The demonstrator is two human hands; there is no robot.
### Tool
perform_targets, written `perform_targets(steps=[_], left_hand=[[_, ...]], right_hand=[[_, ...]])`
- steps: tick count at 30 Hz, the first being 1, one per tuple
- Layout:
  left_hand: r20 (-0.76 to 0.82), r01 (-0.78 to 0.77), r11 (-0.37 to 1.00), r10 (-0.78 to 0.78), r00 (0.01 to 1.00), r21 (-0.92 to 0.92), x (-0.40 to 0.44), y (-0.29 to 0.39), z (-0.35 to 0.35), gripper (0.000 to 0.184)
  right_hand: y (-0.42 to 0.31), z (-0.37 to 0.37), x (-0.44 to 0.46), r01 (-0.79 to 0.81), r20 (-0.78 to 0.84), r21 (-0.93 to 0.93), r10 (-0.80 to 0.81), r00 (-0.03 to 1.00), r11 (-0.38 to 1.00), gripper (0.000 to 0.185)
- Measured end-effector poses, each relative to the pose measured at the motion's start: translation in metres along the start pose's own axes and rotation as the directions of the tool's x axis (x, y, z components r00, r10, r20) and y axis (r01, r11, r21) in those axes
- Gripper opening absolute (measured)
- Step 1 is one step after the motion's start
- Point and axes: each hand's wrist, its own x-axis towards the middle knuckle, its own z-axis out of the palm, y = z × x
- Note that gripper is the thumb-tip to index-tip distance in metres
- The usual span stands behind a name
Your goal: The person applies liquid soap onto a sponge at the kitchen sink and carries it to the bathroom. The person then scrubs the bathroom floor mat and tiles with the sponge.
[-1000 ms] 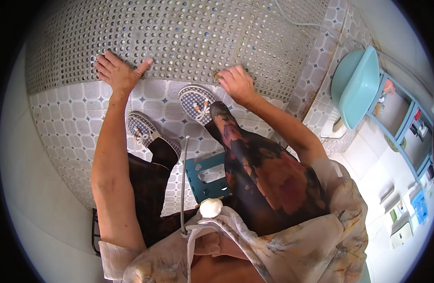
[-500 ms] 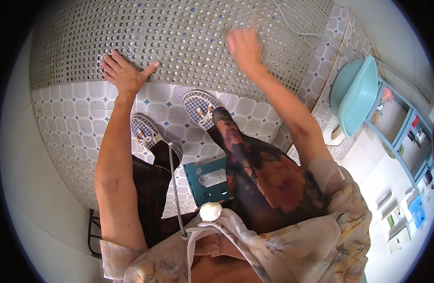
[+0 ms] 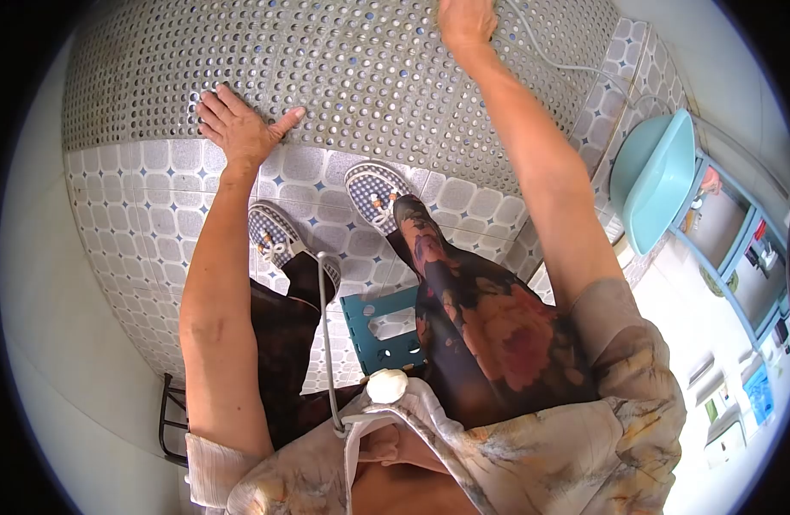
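Observation:
A grey mat full of round holes (image 3: 343,94) covers the upper part of the floor. My left hand (image 3: 243,129) lies flat on its near edge, fingers and thumb spread. Farther up the mat, at the top edge of the view, is my right hand (image 3: 468,24). Its fingers look curled and are partly cut off by the frame; what they hold, if anything, is hidden. A thin pale hose (image 3: 553,62) runs over the mat just right of that hand.
Checked shoes (image 3: 376,196) stand on patterned tiles (image 3: 154,202). A teal stool (image 3: 386,330) is between the legs. At the right, turquoise basins (image 3: 661,184) lean by a blue shelf rack (image 3: 723,279). A dark metal frame (image 3: 167,421) stands at the lower left.
My right hand has moved up and away across the mat, to the top of the view. My left hand stays spread on the mat's edge. The view has shifted slightly.

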Motion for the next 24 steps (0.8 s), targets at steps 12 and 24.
perform_targets(steps=[12, 24], left_hand=[[-0.003, 0.021, 1.0, -0.021, 1.0, -0.021, -0.001, 0.006, -0.006, 0.147], [0.007, 0.037, 0.997, -0.037, 0.999, -0.065, -0.001, 0.01, -0.012, 0.144]], right_hand=[[-0.047, -0.011, -0.053, 0.692, 0.282, 0.151, -0.701, 0.655, 0.706, 0.014], [-0.1, -0.017, -0.112, 0.476, 0.474, 0.257, -0.539, 0.696, 0.841, 0.013]])
